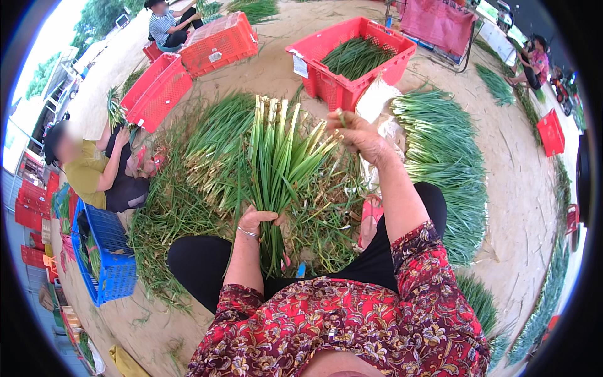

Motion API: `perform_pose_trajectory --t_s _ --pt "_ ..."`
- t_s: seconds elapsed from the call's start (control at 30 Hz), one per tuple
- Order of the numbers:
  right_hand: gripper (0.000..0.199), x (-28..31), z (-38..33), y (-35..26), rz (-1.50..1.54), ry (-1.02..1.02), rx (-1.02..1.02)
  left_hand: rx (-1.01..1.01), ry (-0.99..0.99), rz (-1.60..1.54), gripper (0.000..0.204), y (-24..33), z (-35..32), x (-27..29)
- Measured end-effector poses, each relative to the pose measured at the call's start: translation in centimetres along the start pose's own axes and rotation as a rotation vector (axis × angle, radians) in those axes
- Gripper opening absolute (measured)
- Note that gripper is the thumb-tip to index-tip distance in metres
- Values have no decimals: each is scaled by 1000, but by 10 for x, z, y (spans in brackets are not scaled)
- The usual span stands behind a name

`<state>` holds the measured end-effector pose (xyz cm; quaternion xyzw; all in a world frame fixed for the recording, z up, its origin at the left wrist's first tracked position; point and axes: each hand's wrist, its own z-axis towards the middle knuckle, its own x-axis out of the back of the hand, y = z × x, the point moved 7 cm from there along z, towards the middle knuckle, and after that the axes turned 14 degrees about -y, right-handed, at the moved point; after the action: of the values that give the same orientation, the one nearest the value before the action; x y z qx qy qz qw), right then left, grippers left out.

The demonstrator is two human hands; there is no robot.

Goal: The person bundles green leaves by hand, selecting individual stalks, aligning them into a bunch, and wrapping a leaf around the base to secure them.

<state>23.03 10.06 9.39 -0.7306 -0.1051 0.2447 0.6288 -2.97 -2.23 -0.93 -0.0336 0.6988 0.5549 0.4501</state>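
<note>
My left hand is closed around a bunch of Chinese chives above my lap. The pale stalk ends of the bunch point away from me and fan out to the right. Just right of those ends is my right hand, its fingers bent together. A small pale green bit shows at its fingertips, too small to name. Beyond my left hand lies a heap of untrimmed chives with brownish ends. Loose leaf scraps cover the ground between my legs.
Cleaned chives lie in a long row at my right. A red crate holding chives stands ahead, beside a white sack. A blue crate stands at the left, near a seated person. More red crates stand beyond.
</note>
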Motion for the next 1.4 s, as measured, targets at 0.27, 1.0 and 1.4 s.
perform_pose_trajectory --t_s 0.27,1.0,1.4 --pt "23 -44 0 16 -38 -123 35 23 37 32 48 4 -2 -6" --pt "9 -22 -12 -22 -252 168 414 -42 4 -15 49 -1 7 7" --pt "14 -60 -18 -37 -1264 174 375 2 115 98 53 2 4 11"
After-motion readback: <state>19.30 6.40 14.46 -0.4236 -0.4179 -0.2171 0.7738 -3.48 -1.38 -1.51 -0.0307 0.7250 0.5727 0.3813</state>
